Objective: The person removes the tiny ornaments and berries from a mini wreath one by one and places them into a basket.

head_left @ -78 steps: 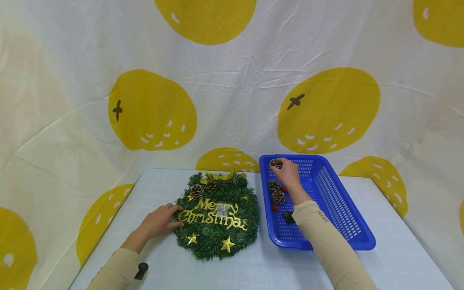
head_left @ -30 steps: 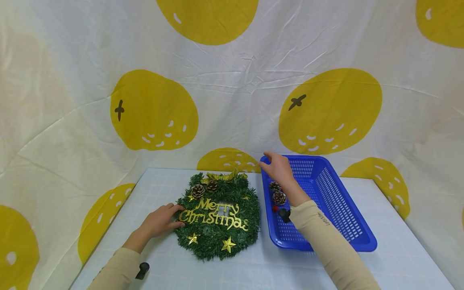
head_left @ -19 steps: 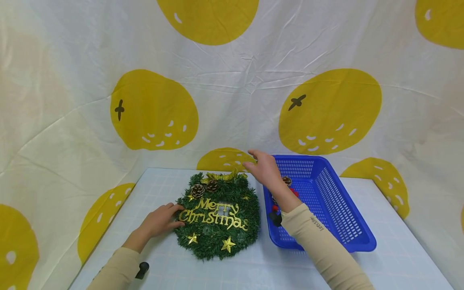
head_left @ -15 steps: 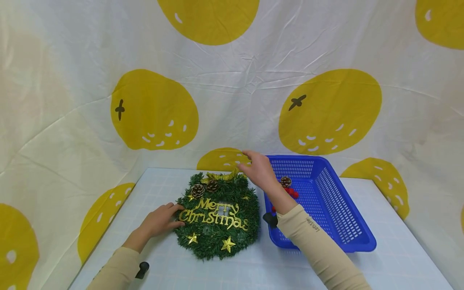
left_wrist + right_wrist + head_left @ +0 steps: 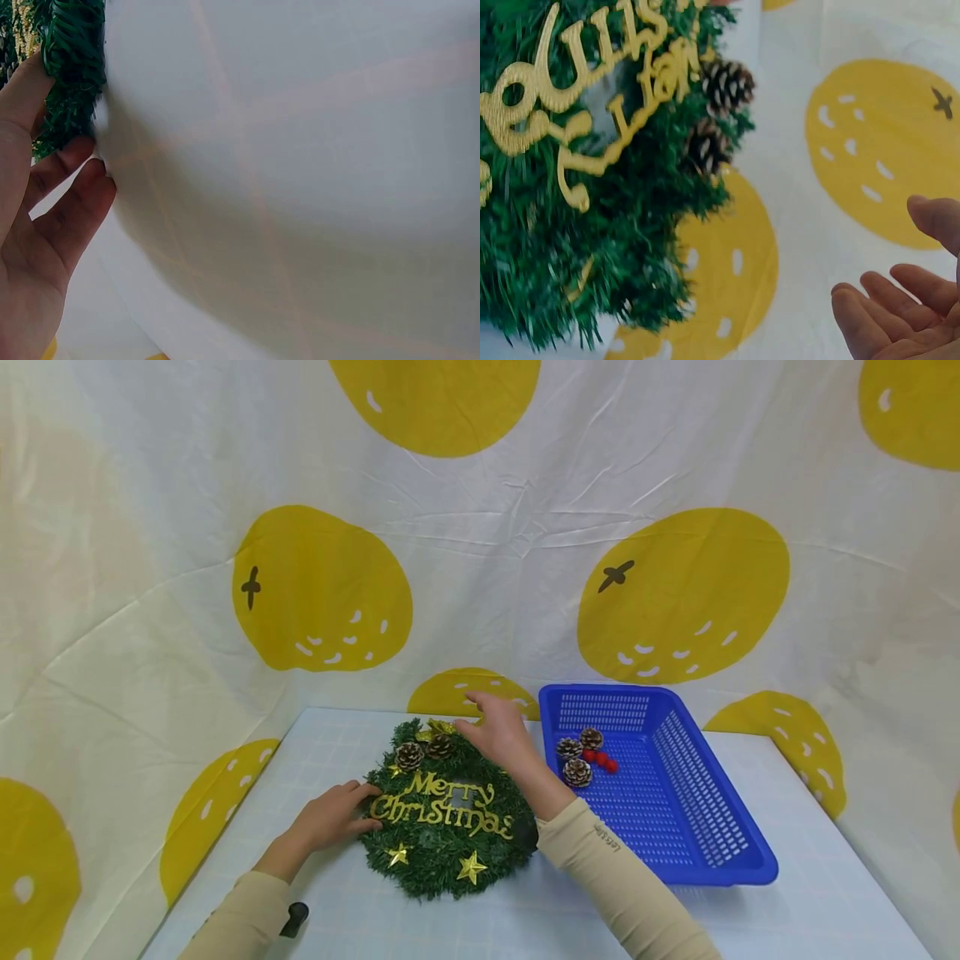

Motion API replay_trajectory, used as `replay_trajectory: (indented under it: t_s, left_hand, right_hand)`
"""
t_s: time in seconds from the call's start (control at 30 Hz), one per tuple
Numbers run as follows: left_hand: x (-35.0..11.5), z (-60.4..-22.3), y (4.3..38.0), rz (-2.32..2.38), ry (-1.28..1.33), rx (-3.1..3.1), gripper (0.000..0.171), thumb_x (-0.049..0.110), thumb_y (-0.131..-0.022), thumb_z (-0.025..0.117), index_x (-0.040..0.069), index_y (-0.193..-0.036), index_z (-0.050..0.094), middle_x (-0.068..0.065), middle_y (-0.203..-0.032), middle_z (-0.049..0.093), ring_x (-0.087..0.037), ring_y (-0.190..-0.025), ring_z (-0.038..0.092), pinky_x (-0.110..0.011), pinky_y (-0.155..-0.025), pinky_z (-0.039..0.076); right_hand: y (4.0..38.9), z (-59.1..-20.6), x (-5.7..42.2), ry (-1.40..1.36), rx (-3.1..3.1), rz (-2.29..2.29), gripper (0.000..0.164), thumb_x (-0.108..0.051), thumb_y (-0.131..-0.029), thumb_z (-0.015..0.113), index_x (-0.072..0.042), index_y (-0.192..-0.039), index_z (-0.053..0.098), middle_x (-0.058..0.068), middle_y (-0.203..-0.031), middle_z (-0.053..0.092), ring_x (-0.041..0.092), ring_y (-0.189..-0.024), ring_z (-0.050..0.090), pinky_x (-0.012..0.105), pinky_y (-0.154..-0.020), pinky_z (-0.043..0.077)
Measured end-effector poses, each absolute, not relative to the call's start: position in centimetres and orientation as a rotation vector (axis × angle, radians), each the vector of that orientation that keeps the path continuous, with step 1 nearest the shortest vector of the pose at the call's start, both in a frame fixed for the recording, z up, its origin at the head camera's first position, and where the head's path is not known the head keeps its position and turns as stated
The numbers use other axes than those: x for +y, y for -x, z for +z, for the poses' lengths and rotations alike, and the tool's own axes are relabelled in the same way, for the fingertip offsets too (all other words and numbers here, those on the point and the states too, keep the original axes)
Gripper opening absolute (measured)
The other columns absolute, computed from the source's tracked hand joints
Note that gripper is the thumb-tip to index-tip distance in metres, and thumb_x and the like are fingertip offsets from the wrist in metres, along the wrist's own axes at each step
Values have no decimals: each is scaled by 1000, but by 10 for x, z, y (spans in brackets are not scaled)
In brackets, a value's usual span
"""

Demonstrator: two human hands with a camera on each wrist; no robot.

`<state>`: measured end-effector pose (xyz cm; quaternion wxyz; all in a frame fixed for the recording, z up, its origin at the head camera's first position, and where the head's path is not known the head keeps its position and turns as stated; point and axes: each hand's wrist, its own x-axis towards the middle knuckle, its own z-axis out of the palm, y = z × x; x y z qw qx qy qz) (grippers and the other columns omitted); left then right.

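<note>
A green wreath [image 5: 431, 856] with gold "Merry Christmas" lettering [image 5: 438, 812], gold stars and two pine cones [image 5: 408, 756] lies on the table. My left hand [image 5: 326, 818] pinches its left edge; in the left wrist view the thumb overlaps the greenery and the fingers sit at its border. Over the wreath's upper right hovers my right hand [image 5: 498, 735], hiding part of the gold ribbon [image 5: 438, 728]. The right wrist view shows that hand's fingers [image 5: 889, 307] loosely bent, thumb apart, nothing between them.
Right of the wreath stands a blue perforated basket [image 5: 738, 827], with three loose pine cones [image 5: 577, 772] and red berries [image 5: 601, 760] at its left side. A white cloth with yellow fruit prints [image 5: 322, 585] hangs behind the table [image 5: 360, 927].
My right hand has let go of a pine cone, now in the basket, and moved left, empty, from the basket to above the wreath. The left hand has stayed at the wreath.
</note>
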<state>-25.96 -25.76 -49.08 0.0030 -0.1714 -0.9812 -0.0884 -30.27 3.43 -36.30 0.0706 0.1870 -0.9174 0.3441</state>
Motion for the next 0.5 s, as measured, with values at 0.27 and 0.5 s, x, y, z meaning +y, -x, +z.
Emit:
replay_trajectory:
  t_s: [0.27,0.5]
  left_hand:
    - [-258,-489,259,-274,533,-3069,55,55,-75,66,21,-117,57,1,-100,57,-20,-88,58,-41,-67,50]
    - [-258,-489,259,-279,532,-3072,55,56,-76,65,21,-118,57,1,-101,58,-20,-89,58,-40,-68,50]
  right_hand:
    - [302,-381,17,-588,-2771,1101,52,-31,-88,62,-12,-134,47,8,-133,52,26,-118,52,43,-92,46]
    - [305,-406,4,-573,-2815,1088,53,-29,-89,62,-10,-135,45,11,-133,51,28,-110,56,41,-88,46]
